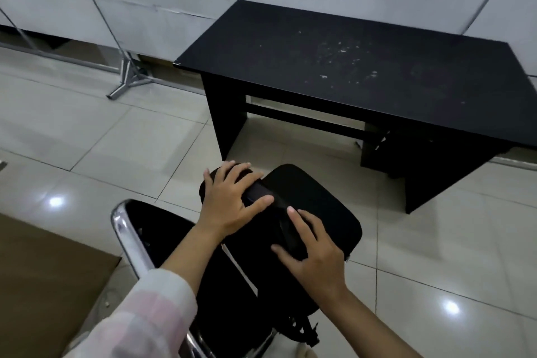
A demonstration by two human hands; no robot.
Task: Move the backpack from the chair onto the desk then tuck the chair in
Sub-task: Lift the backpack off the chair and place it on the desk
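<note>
A black backpack (276, 285) rests on a chair with a chrome frame (125, 229), low in the middle of the view. My left hand (232, 200) lies on top of the backpack with fingers spread, the thumb by its top handle. My right hand (313, 253) touches the backpack's strap area just to the right, fingers apart and not closed around anything. The black desk (348, 67) stands beyond the chair at the upper right, its scuffed top bare. The chair sits out from the desk, on the tiled floor.
A black cabinet unit (412, 154) sits under the desk's right side. A metal stand foot (128, 81) and white panels line the back left. A brown cardboard sheet (43, 285) lies on the floor at lower left. Glossy tiles surround the chair.
</note>
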